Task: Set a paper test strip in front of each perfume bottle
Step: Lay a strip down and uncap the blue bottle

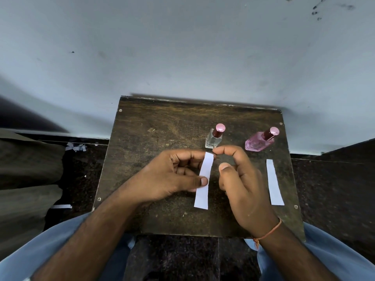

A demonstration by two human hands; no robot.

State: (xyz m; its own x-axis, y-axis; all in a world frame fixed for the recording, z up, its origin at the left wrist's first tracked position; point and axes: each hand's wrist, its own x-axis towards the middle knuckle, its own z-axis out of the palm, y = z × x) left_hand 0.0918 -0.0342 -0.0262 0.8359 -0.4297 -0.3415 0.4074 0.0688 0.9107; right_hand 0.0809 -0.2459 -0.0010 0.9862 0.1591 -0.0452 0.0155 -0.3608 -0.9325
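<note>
Both hands meet over a small dark wooden table [154, 126] set against a pale blue wall [182, 47]. Left hand [172, 173] pinches a white paper strip [204, 179] about midway along its length, thumb on top and curled fingers beneath. Right hand [241, 179] holds nothing that can be seen: its fingers arch loosely, the forefinger tip touching or nearly touching the strip's far end, the thumb just beside the paper. An orange thread [269, 232] circles the right wrist.

Blue trousers [50, 246] frame the table's near edge, above a dark speckled floor [334, 189].

The held strip is long, narrow and plain, slightly wider at its near end, and runs lengthwise toward a clear square perfume bottle [214, 138] with a pink cap, standing upright just beyond its far end. A second strip [274, 182], alike in shape, lies flat on the table's right side, in front of a pink faceted perfume bottle [258, 141] with a matching pink cap. The two bottles stand near each other toward the back right of the table.

Paper scraps [76, 147] lie on the floor at left, and a further strip [60, 206] rests nearer the knee.
</note>
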